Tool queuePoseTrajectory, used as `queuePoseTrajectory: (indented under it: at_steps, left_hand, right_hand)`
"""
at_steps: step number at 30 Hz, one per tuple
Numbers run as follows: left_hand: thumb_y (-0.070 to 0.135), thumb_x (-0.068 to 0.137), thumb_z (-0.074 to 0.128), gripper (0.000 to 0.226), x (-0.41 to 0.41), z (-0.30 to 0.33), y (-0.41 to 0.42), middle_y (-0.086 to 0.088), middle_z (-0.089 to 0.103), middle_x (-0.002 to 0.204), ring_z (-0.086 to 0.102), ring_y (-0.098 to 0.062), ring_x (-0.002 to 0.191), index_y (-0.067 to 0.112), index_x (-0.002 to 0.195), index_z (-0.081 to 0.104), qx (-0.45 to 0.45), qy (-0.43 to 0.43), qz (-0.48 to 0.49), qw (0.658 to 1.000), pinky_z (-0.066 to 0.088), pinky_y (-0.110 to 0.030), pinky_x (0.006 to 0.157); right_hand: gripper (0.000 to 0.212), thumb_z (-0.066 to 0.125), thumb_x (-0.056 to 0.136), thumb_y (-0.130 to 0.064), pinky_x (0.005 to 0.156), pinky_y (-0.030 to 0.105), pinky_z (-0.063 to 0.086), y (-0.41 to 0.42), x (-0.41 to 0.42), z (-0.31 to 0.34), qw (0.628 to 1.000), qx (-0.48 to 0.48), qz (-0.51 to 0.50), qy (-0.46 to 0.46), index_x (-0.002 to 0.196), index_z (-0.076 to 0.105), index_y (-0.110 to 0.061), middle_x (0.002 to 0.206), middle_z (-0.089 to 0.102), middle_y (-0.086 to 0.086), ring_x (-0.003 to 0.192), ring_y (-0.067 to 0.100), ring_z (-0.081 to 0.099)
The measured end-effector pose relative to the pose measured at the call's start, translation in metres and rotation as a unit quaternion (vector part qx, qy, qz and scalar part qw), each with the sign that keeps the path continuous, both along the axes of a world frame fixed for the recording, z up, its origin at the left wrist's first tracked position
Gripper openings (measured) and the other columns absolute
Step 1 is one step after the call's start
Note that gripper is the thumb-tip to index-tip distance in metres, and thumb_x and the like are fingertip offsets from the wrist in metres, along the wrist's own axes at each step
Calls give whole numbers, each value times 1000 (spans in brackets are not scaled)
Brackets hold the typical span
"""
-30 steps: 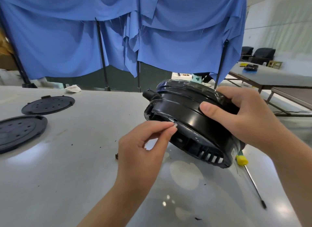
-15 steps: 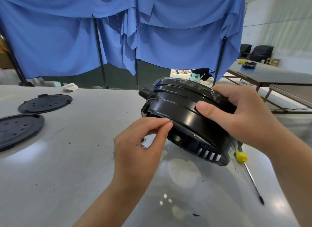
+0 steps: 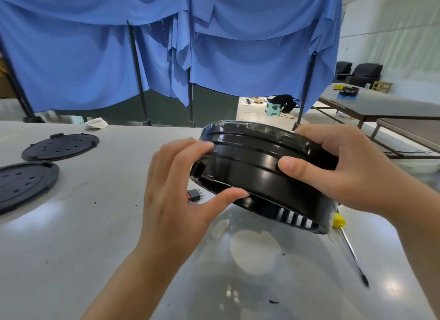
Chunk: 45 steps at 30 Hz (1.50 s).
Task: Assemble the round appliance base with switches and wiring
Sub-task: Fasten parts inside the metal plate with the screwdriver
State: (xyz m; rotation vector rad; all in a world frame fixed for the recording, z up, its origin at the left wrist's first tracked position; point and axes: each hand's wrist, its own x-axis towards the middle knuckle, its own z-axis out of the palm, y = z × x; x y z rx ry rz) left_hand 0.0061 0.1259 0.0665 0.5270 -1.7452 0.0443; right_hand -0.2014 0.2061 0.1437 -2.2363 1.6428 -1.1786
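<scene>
The round black appliance base (image 3: 257,174) is tilted above the grey table (image 3: 95,236), its vented underside facing me. My right hand (image 3: 352,169) grips its right side, thumb across the outer wall. My left hand (image 3: 176,191) holds the base's left edge, fingers over the top rim and thumb under the lower rim. A small red and black switch (image 3: 194,195) lies on the table just under the base, between my left hand and the housing. Any wiring is hidden.
Two flat black round cover plates (image 3: 62,146) (image 3: 22,182) lie at the far left. A yellow-handled screwdriver (image 3: 348,245) lies on the table at the right, partly under the base. Blue cloth on poles hangs behind the table; another table stands at far right.
My left hand stopped pinching at the base's lower left rim and spread to clasp the left edge. The knob on the base's left side is now out of sight. The switch on the table became visible.
</scene>
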Motion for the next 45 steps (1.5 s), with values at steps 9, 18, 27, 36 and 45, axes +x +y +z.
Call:
queuePoseTrajectory:
  at_steps: [9, 18, 27, 36, 45]
  left_hand:
    - [63, 72, 73, 97, 1, -7, -9, -21, 36, 145, 38, -34, 137, 4, 137, 33, -110, -111, 23, 987, 34, -51, 110]
    - [40, 80, 72, 65, -26, -36, 7, -16, 45, 140, 43, -29, 136, 14, 133, 45, -239, -223, -15, 945, 36, -47, 109]
    - [20, 86, 67, 47, -18, -62, 15, -10, 66, 91, 59, -25, 76, 13, 129, 50, -263, -322, -48, 908, 48, -39, 82]
    - [17, 88, 66, 44, -24, -53, 21, -5, 62, 82, 49, -23, 62, 14, 128, 48, -212, -398, -51, 891, 42, -36, 52]
    - [13, 84, 69, 28, -19, -47, 26, -2, 58, 81, 49, -22, 65, 13, 109, 58, -109, -448, -80, 884, 44, -35, 53]
  right_hand:
    - [22, 56, 72, -61, 59, 14, 41, 9, -12, -12, 991, 65, 10, 115, 80, 56, -41, 78, 58, -18, 71, 6, 58]
    - [15, 66, 78, -45, 70, 23, 48, 31, -27, -56, 987, 75, 18, 140, 78, 59, -31, 88, 52, -18, 86, 4, 55]
    - [17, 57, 85, -28, 74, 30, 48, 41, -12, -102, 963, -37, 35, 265, 75, 61, -16, 74, 61, -9, 86, 18, 57]
    - [17, 60, 85, -26, 77, 30, 46, 36, -20, -121, 960, -96, -2, 263, 75, 64, -12, 75, 64, -5, 86, 21, 60]
    - [15, 61, 86, -22, 76, 33, 47, 34, -22, -131, 953, -128, -1, 275, 76, 65, -12, 76, 65, -5, 84, 23, 60]
